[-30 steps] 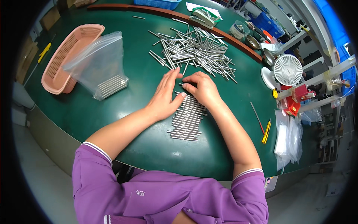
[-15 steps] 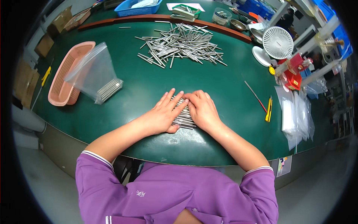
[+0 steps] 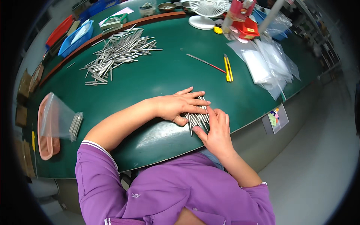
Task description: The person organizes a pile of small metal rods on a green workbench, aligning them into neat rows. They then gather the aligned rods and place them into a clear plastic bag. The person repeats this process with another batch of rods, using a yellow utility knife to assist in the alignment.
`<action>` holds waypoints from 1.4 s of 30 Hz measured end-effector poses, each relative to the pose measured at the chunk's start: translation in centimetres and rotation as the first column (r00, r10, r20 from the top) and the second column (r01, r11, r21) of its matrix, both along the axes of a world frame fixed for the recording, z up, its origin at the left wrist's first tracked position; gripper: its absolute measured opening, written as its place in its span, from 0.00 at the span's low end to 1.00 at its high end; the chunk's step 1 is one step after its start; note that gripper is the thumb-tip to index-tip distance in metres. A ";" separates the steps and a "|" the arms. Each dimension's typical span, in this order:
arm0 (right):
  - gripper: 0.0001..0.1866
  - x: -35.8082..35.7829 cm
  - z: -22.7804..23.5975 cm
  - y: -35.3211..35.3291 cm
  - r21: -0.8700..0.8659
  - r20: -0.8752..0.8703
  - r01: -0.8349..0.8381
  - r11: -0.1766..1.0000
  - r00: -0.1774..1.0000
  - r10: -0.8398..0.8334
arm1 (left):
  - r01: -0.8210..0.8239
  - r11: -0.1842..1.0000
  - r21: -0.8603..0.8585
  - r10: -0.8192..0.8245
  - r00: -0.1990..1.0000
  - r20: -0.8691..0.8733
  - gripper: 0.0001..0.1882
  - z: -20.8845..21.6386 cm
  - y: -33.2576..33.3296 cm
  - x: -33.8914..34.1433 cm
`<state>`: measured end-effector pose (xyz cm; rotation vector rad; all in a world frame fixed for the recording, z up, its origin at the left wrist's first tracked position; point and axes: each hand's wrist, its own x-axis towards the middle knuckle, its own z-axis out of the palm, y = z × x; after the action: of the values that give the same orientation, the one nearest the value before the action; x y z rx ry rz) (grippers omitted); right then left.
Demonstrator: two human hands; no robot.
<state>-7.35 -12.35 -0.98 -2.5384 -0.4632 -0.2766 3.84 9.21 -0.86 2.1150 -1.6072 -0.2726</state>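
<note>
A small batch of thin metal rods (image 3: 197, 118) lies side by side near the front edge of the green table (image 3: 165, 75). My left hand (image 3: 179, 106) lies flat on top of the rods with its fingers spread. My right hand (image 3: 216, 129) presses against the rods from the near right side, fingers together along their ends. Neither hand grips anything. A large loose pile of the same metal rods (image 3: 118, 52) lies far back on the left.
A clear plastic bag (image 3: 58, 120) with some rods in it rests on a pink basket (image 3: 47, 144) at the left. A yellow utility knife (image 3: 228, 68), a red pencil (image 3: 205, 63), a stack of clear bags (image 3: 264, 63) and a white fan (image 3: 204, 9) lie at the back right.
The view has swung, so the table now lies turned. Both hands stay on the rod batch, which now sits nearer the front edge, gathered tighter between them.
</note>
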 end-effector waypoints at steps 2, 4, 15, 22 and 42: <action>0.41 -0.5 -0.2 -0.9 0.003 0.045 0.017 1.000 0.999 -0.017 | 0.025 1.000 -0.017 -0.026 1.000 -0.014 0.43 0.1 -1.4 -0.2; 0.45 -1.0 -0.4 -1.6 0.016 0.037 0.004 1.000 0.999 -0.005 | 0.018 0.999 -0.027 -0.018 1.000 0.008 0.43 0.2 -2.1 -0.7; 0.48 1.7 0.4 -2.1 -0.197 -0.091 -0.436 0.878 0.900 0.427 | -0.543 0.837 0.076 0.530 0.837 0.140 0.52 0.6 0.8 -10.0; 0.47 0.9 0.3 -0.7 -0.181 -0.100 -0.479 0.859 0.878 0.468 | -0.659 0.741 0.130 0.656 0.751 0.068 0.61 1.2 -0.6 -13.2; 0.55 10.0 0.5 -5.8 0.077 -0.167 -0.653 0.753 0.737 0.655 | -0.360 0.910 -0.204 0.375 0.926 0.035 0.46 0.2 0.0 -10.4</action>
<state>2.68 -18.11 -0.52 -2.1792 -1.2291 0.2234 -6.59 9.25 -0.62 2.2380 -1.1808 0.0863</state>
